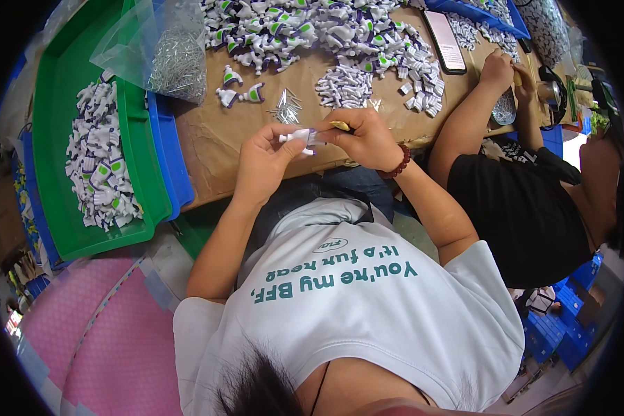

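Pinching the small white plastic part [299,137] between your left hand [265,161] and right hand [365,139], fingers clamped on it, you likely find it light, stiff, slippery—grip its body.

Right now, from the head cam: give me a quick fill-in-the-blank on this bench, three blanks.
1. The left hand and right hand hold a small ____ plastic part.
2. The tray of parts at the person's left is ____.
3. The right wrist wears a beaded ____.

Missing: white; green; bracelet
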Demonstrator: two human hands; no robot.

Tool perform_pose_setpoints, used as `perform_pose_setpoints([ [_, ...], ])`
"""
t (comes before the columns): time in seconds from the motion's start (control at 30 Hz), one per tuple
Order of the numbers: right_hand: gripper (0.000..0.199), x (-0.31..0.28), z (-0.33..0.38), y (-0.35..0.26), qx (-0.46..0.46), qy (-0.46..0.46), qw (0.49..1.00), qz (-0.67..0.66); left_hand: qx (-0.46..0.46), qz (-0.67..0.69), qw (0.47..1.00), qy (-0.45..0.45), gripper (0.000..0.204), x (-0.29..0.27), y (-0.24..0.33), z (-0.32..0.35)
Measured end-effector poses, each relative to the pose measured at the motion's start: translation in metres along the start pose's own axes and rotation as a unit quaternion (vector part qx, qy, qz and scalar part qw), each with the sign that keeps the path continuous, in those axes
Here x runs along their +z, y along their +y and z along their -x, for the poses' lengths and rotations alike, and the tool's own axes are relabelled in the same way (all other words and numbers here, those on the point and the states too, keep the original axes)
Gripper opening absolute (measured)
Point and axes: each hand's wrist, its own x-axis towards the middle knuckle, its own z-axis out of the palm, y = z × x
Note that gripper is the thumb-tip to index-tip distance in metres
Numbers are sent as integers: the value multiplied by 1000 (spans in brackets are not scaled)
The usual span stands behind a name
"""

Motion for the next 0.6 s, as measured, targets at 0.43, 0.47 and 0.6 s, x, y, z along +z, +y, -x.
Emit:
perform_pose_setpoints([
  [0.43, 27, 8, -14, -11, -31, 7, 999, 28, -2, -249, 967, -59, 23, -10, -19, -4],
  [0.47, 30, 7, -14, -7, -45, 9, 999, 30, -51, -173, 982, -60, 24, -12, -17, -4],
  [0.6, 41, -3, -6, -2, -24, -62, 998, 14, -146, 105, 982, -64, 28, -21, -6, -5],
])
